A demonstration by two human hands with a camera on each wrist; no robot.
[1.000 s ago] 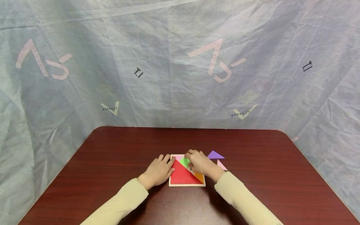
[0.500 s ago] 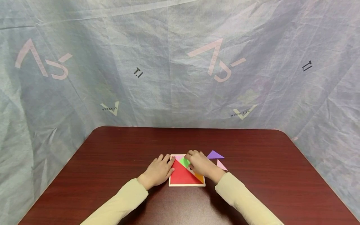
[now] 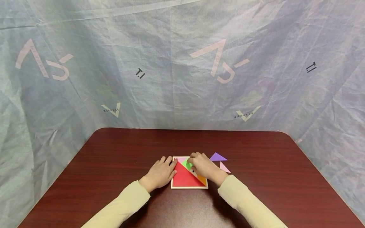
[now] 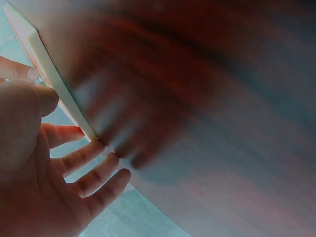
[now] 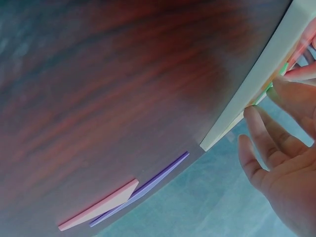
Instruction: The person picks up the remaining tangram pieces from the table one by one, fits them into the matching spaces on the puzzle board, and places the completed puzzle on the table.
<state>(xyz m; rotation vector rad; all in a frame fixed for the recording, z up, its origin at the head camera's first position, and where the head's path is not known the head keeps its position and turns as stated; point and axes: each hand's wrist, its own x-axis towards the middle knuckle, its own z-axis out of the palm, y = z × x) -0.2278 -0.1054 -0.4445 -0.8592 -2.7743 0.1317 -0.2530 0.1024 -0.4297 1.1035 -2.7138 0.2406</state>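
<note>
A shallow square tangram tray (image 3: 189, 187) with a pale rim lies on the table. Large red triangle (image 3: 183, 178) fills its near-left half; an orange piece (image 3: 202, 180) and a pink piece (image 3: 181, 159) show beside it. My left hand (image 3: 159, 172) rests at the tray's left edge, fingers extended and thumb on the rim or red triangle. Over the far-right part, my right hand (image 3: 203, 166) has thumb and fingertips bent around a green tangram piece (image 3: 186, 164), seemingly pinching it; the hand hides part of it. A bare pale gap shows under the thumb.
A purple triangle (image 3: 218, 157) and a small pink triangle (image 3: 224, 167) lie flat on the dark red wooden table (image 3: 128, 148), right of the tray. Behind the table hangs a grey fabric sheet (image 3: 171, 104).
The right fingertips and the green piece have shifted very slightly within the tray. Left hand, tray and the loose triangles look the same.
</note>
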